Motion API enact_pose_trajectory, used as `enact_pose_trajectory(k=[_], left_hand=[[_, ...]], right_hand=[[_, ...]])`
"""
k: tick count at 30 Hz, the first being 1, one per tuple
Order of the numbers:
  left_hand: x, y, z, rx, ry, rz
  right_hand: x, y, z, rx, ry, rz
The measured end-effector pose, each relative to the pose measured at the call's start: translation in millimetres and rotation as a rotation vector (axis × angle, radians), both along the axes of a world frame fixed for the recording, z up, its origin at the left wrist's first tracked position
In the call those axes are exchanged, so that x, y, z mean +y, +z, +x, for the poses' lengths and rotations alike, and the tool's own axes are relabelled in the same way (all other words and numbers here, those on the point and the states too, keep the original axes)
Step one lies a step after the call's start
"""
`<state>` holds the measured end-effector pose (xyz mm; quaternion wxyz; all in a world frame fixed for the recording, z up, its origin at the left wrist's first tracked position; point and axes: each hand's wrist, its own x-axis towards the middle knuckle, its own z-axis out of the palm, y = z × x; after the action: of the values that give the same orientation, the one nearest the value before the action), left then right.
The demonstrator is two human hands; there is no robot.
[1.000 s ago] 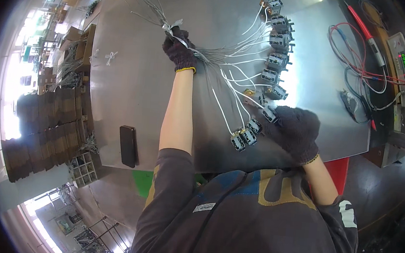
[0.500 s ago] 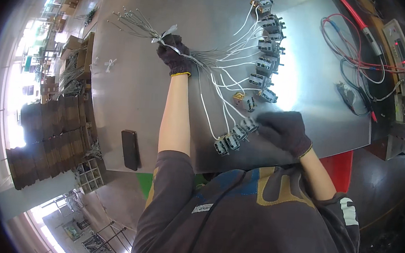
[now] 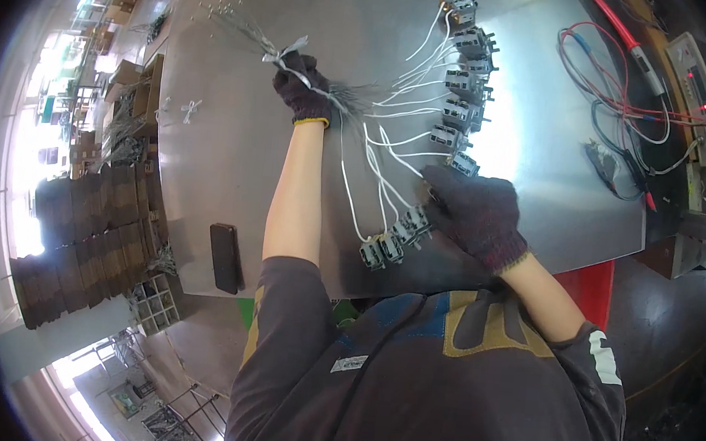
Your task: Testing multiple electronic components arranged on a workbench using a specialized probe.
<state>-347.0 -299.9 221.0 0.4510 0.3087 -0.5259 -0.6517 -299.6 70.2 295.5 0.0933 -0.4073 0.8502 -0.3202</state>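
My gloved left hand (image 3: 301, 90) is closed round a bundle of thin wires (image 3: 256, 36), tied with a white strip (image 3: 288, 51). From the bundle, white leads (image 3: 413, 112) fan out to a curved row of small grey blocks with dark openings (image 3: 456, 112) on the right. More grey blocks (image 3: 393, 242) lie nearer me, on leads of their own. My gloved right hand (image 3: 476, 210) is between the two groups, its fingers curled over a grey block at the end of a white lead. That block is mostly hidden by the glove.
The metal table (image 3: 225, 150) carries a dark phone (image 3: 225, 257) at its near left and a scrap of white tie (image 3: 190, 110). At the right are a red-handled tool (image 3: 618, 21), red and grey cables (image 3: 604, 83), and a box with red lights (image 3: 700, 91). Stacked cardboard (image 3: 88, 222) stands left.
My right hand has moved left and slightly up, covering the block with the brass-coloured part. The near blocks shifted slightly left. My left hand stays closed on the bundle.
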Motion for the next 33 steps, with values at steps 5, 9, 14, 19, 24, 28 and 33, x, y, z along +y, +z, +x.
enact_pose_trajectory(k=[5, 9, 14, 19, 24, 28, 33], left_hand=[[9, 11, -4, 0.018, -0.035, 0.052], [2, 7, 2, 0.089, -0.076, 0.062], [10, 12, -2, 0.085, -0.053, 0.075], [9, 7, 0, 0.097, -0.058, 0.036], [2, 4, -3, 0.091, -0.076, 0.081], [3, 6, -9, 0.091, -0.043, 0.111], [-9, 0, -10, 0.039, -0.046, 0.084]], right_hand=[[13, 11, 13, 0.126, 0.068, 0.246], [23, 32, -7, -0.108, 0.199, 0.016], [42, -3, -27, -0.016, -0.102, -0.212], [22, -14, -18, 0.198, -0.026, -0.132], [16, -14, -2, 0.189, 0.144, 0.005], [11, -23, 24, 0.151, -0.014, -0.182], [-3, -22, 25, 0.054, -0.004, -0.021]])
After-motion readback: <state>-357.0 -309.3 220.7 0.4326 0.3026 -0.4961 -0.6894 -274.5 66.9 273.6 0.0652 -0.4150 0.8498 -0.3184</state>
